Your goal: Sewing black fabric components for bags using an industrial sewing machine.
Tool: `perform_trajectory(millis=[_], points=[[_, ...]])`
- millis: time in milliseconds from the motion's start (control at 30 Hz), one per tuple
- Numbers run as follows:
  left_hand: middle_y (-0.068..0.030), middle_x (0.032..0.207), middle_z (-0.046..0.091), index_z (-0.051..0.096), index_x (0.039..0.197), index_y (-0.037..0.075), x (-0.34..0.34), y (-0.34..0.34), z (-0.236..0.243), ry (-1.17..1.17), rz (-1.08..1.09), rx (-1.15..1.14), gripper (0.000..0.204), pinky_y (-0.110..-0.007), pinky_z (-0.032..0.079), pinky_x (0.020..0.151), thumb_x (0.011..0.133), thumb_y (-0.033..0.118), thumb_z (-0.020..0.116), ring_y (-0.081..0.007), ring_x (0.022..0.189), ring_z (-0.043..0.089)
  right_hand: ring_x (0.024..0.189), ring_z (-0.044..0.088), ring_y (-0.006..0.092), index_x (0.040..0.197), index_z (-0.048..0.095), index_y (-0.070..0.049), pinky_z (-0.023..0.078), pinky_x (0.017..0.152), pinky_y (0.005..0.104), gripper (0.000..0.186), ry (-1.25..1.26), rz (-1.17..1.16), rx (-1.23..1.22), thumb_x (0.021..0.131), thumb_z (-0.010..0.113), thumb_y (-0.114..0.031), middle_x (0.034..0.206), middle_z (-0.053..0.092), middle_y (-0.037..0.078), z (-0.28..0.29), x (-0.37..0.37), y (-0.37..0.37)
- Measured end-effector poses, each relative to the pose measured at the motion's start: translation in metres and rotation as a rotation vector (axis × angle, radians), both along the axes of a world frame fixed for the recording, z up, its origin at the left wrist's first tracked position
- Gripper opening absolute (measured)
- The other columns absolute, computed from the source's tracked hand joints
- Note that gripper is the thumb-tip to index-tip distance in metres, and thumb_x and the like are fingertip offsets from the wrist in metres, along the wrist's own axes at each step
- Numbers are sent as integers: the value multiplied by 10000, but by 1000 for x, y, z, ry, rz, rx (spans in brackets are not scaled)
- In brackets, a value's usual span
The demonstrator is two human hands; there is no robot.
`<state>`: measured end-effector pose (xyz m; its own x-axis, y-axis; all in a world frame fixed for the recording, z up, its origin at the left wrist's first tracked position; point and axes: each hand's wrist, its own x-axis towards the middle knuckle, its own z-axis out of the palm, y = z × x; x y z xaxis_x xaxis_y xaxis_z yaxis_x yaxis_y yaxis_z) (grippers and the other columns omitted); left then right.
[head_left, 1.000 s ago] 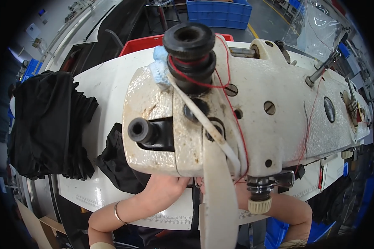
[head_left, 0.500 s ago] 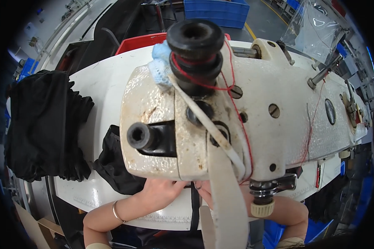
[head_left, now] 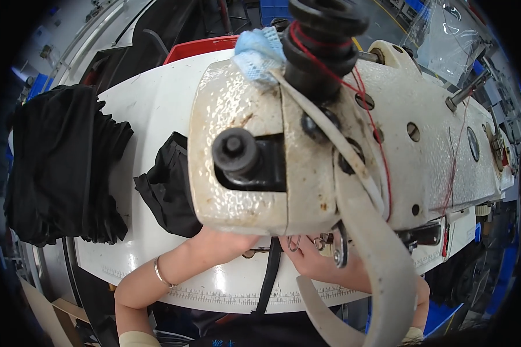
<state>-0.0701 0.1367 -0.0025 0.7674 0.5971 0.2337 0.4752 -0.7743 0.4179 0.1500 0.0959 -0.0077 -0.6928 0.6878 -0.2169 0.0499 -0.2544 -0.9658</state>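
Closer now than half a second ago, the sewing machine head (head_left: pixel 330 139) fills more of the view, its black knob (head_left: pixel 233 151) having slid toward the centre, while both hands have stayed tucked under its lower edge. A black strap (head_left: pixel 270 272) runs down the white table (head_left: pixel 150 98) from under the machine at about 6 o'clock, lying between the two hands and hanging over the table's front edge. On the strap's 9 o'clock side the left hand (head_left: pixel 226 242) lies flat on the table beneath the machine, a thin silver bracelet (head_left: pixel 161 273) on its wrist; its fingers are hidden by the machine, so whether it grips anything cannot be told. On the 3 o'clock side the right hand (head_left: pixel 315 263) sits beside the needle area, partly behind a grey band (head_left: pixel 382 254) that curves down from the machine; its fingertips are hidden too, so its grip cannot be judged. At 9 o'clock of the machine head a crumpled black cloth (head_left: pixel 171 188) rests on the table, partly tucked under the machine. Farther out at 9 o'clock a larger stack of black fabric (head_left: pixel 63 162) lies over the table's edge. At 12 o'clock red thread (head_left: pixel 307 49) winds round a black spool post (head_left: pixel 324 40), a pale blue rag (head_left: pixel 257 52) just beside it.
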Motion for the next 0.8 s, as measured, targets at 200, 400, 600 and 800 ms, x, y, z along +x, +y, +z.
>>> perform_trajectory(millis=[200,400,600,800], points=[[-90,963,620,650,998,59,-4,-2,-11,77,76,281,365,-410,496,783,635,98,632,-282,912,614,1092,501,240,1191,497,7,394,949,375,430,-148,-7,504,783,609,-71,1182,545,154,-14,-6,2],[-96,948,625,656,987,55,0,-7,-4,73,79,148,392,-403,499,776,595,69,649,-286,896,618,916,510,310,999,575,44,425,789,421,357,-477,-130,1281,686,592,-128,1004,578,201,-14,-7,4],[-98,927,624,659,953,46,5,-4,8,-20,135,179,323,-406,500,778,633,62,613,-301,880,617,853,511,340,991,583,61,432,725,451,402,-507,-297,1448,641,572,-137,1003,585,226,-36,-20,0],[-118,970,611,656,948,40,7,-2,7,-2,164,180,302,-433,486,795,653,71,598,-312,926,601,929,503,328,1047,540,58,407,768,453,437,-673,-78,1525,649,563,-120,1108,551,212,-13,-8,9]])
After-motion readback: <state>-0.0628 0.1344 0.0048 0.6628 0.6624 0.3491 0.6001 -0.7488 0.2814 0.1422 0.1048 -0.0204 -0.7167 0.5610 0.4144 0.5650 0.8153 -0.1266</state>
